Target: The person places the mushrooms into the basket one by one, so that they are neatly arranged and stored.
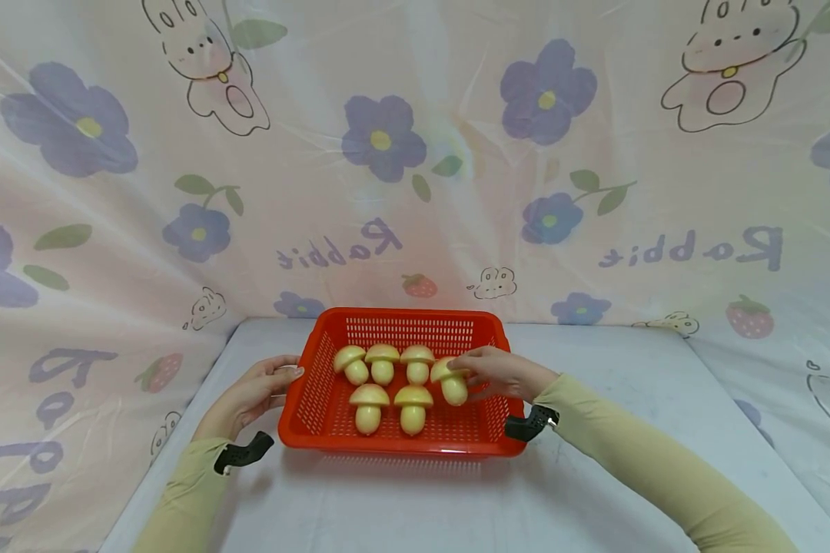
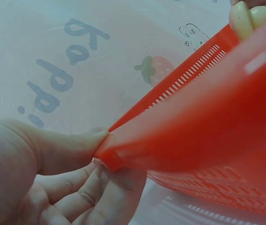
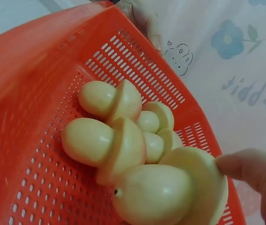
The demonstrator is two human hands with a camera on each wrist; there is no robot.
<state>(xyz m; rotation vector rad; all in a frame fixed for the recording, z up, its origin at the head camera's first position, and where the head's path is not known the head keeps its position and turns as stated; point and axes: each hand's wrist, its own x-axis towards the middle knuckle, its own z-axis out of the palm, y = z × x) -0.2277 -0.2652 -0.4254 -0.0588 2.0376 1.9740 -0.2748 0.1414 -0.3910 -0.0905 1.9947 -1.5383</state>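
A red perforated plastic basket [image 1: 401,443] stands on the table with several pale yellow toy mushrooms in it. My left hand [image 1: 252,390] grips the basket's left rim; in the left wrist view the thumb lies on top and fingers curl beneath the rim [image 2: 112,157]. At the basket's right side, my right hand [image 1: 501,372] holds a mushroom [image 1: 454,389] by its cap. One fingertip presses that cap [image 3: 210,187] in the right wrist view, where the other fingers are out of sight. Two mushrooms [image 1: 368,418] lie in front, and three [image 1: 383,365] lie along the back.
A white-covered table [image 1: 595,491] bears the basket. Behind and to the left hangs a pale curtain [image 1: 456,207] printed with flowers, rabbits and strawberries. Black wrist cameras sit on both wrists, the right one [image 1: 528,424] overlapping the basket's right front corner.
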